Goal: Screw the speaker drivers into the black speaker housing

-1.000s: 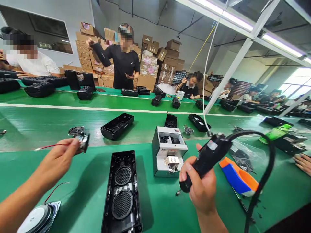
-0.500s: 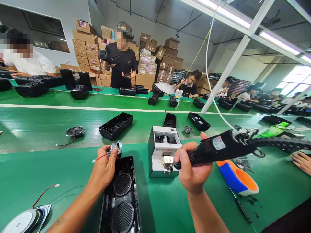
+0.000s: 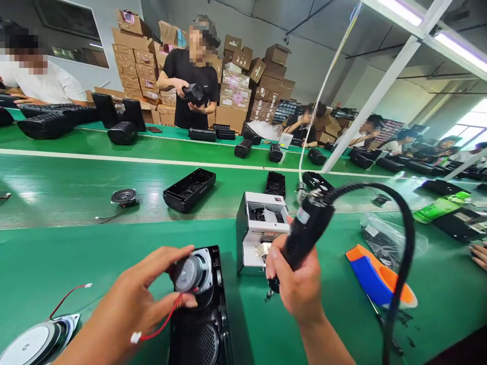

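My left hand (image 3: 146, 289) has thumb and fingers around a small speaker driver (image 3: 190, 271), its magnet facing up. The driver is over the far end of a long black speaker housing (image 3: 218, 284); whether it is fully seated I cannot tell. Red wires (image 3: 162, 328) with a white plug trail from it past my thumb. Wrapped in my right hand (image 3: 297, 284) is a black electric screwdriver (image 3: 310, 228), tilted, its bit pointing down. Directly behind that hand stands a screw feeder (image 3: 251, 243), partly hidden by it.
A larger speaker (image 3: 34, 337) lies at the lower left. Another driver (image 3: 125, 197) and an open housing (image 3: 190, 190) rest on the belt (image 3: 76, 177). On the right are a blue-orange holder (image 3: 375, 276), a plastic bag (image 3: 391, 241) and a co-worker's hand (image 3: 480, 254).
My left hand has lowered the driver onto the housing's far end and turned its magnet up. My right hand has swung the screwdriver more upright, its bit away from the feeder's front.
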Available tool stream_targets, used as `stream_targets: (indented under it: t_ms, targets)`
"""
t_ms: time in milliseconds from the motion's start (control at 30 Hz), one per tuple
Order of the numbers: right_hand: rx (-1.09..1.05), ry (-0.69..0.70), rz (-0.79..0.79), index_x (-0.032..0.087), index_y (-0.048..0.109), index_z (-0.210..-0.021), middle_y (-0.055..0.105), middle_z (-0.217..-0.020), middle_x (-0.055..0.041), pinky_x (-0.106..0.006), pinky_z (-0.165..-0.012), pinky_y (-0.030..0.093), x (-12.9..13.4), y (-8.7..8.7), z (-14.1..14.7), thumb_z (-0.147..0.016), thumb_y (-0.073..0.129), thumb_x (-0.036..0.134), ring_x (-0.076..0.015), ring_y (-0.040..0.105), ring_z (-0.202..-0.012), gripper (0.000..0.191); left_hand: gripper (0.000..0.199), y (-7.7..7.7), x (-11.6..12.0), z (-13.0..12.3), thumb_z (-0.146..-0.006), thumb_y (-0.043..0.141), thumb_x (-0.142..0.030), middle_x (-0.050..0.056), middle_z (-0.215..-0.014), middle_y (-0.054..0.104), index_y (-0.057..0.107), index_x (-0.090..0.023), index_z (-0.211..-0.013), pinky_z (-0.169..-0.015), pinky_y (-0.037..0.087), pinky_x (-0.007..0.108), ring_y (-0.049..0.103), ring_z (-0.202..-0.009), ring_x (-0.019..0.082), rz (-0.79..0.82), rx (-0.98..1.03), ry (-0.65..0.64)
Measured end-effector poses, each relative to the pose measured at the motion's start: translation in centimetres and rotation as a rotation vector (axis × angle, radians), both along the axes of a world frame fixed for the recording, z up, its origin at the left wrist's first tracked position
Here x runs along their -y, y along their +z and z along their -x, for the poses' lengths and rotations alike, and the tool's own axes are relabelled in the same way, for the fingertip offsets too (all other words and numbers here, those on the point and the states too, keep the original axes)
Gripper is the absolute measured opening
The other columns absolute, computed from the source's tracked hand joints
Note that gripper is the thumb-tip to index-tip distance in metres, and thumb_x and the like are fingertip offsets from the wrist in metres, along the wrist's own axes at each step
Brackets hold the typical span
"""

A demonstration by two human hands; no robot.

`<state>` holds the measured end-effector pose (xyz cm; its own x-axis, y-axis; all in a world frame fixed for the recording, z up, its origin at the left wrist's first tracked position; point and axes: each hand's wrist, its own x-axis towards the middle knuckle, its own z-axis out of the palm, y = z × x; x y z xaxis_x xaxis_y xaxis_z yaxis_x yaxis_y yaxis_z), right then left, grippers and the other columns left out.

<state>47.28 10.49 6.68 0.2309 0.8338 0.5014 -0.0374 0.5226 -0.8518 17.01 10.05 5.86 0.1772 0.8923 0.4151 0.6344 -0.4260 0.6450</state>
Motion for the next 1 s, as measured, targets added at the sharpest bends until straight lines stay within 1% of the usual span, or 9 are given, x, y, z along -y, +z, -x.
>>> stream_targets:
  t_ms: [100, 133, 200, 233, 300, 433, 567, 767, 1000]
  targets:
    - [-0.044, 0.009, -0.008, 0.031, 0.053, -0.146, 0.061, -0.083, 0.0072, -0.024, -0.05, 0.054, 1.2, 0.6, 0.5, -0.109, 0.079, 0.031, -0.0132, 0.057, -0.054, 0.045, 0.051, 0.3, 1.8, -0.4, -0.084, 0.094, -0.052, 0.003, -0.125, 0.087, 0.082, -0.041, -0.133, -0.105, 0.066, 0.047, 0.084, -0.103, 0.032, 0.057, -0.095, -0.179]
    - [-0.056, 0.016, -0.022, 0.031, 0.051, -0.152, 0.061, -0.08, 0.0076, -0.024, -0.05, 0.054, 1.5, 1.2, 0.8, -0.109, 0.079, 0.03, -0.0137, 0.057, -0.054, 0.051, 0.051, 0.4, 2.2, -0.8, -0.081, 0.096, -0.045, 0.002, -0.123, 0.088, 0.082, -0.041, -0.131, -0.117, 0.06, 0.053, 0.083, -0.105, 0.033, 0.06, -0.121, -0.19]
    - [-0.078, 0.024, -0.057, 0.031, 0.049, -0.158, 0.061, -0.075, 0.008, -0.025, -0.05, 0.054, 1.9, 2.6, 1.6, -0.11, 0.077, 0.026, -0.0147, 0.056, -0.053, 0.056, 0.053, 0.8, 2.8, -1.8, -0.074, 0.097, -0.026, -0.002, -0.115, 0.088, 0.083, -0.041, -0.123, -0.135, 0.04, 0.063, 0.082, -0.105, 0.032, 0.078, -0.159, -0.164]
    - [-0.095, 0.024, -0.077, 0.031, 0.049, -0.159, 0.061, -0.074, 0.0083, -0.025, -0.05, 0.054, 2.0, 3.4, 2.1, -0.11, 0.076, 0.023, -0.0149, 0.056, -0.052, 0.057, 0.056, 0.9, 3.0, -2.4, -0.07, 0.095, -0.016, -0.004, -0.111, 0.088, 0.084, -0.04, -0.119, -0.139, 0.03, 0.065, 0.082, -0.104, 0.03, 0.098, -0.17, -0.135]
    - [-0.15, 0.022, -0.123, 0.034, 0.05, -0.158, 0.062, -0.074, 0.009, -0.025, -0.05, 0.055, 2.0, 4.7, 3.1, -0.109, 0.075, 0.019, -0.0147, 0.055, -0.051, 0.057, 0.06, 1.1, 3.1, -3.5, -0.064, 0.09, -0.004, -0.006, -0.107, 0.086, 0.083, -0.037, -0.115, -0.142, 0.018, 0.064, 0.08, -0.106, 0.028, 0.141, -0.195, -0.067]
    - [-0.246, 0.052, -0.222, 0.039, 0.055, -0.154, 0.063, -0.077, 0.0097, -0.026, -0.052, 0.057, 1.3, 5.8, 5.4, -0.107, 0.076, 0.017, -0.0138, 0.056, -0.052, 0.056, 0.049, 1.1, 2.7, -4.8, -0.066, 0.083, 0.0, -0.001, -0.107, 0.084, 0.083, -0.029, -0.106, -0.143, 0.008, 0.065, 0.077, -0.114, 0.029, 0.196, -0.305, -0.008]
    - [-0.25, 0.12, -0.246, 0.038, 0.053, -0.157, 0.062, -0.08, 0.0091, -0.026, -0.054, 0.057, 0.1, 5.1, 7.1, -0.109, 0.075, 0.018, -0.0131, 0.058, -0.055, 0.056, 0.046, 0.7, 2.3, -5.2, -0.066, 0.077, 0.0, 0.003, -0.113, 0.085, 0.082, -0.025, -0.104, -0.143, 0.002, 0.066, 0.074, -0.12, 0.03, 0.31, -0.361, -0.017]
    - [-0.162, 0.22, -0.214, 0.039, 0.05, -0.162, 0.059, -0.087, 0.0072, -0.026, -0.056, 0.056, -1.1, 3.3, 8.5, -0.115, 0.069, 0.018, -0.0122, 0.061, -0.059, 0.056, 0.05, 0.1, 2.2, -5.2, -0.069, 0.073, -0.002, 0.001, -0.115, 0.084, 0.083, -0.025, -0.112, -0.143, -0.003, 0.065, 0.073, -0.125, 0.03, 0.35, -0.314, -0.016]
    - [-0.038, 0.231, -0.202, 0.036, 0.04, -0.169, 0.059, -0.093, 0.0031, -0.034, -0.06, 0.053, -2.2, 0.4, 8.8, -0.114, 0.07, 0.017, -0.0173, 0.059, -0.068, 0.065, 0.057, -0.3, 2.7, -4.8, -0.072, 0.07, -0.003, 0.002, -0.116, 0.084, 0.083, -0.024, -0.123, -0.141, 0.004, 0.067, 0.072, -0.123, 0.032, 0.319, -0.268, -0.021]
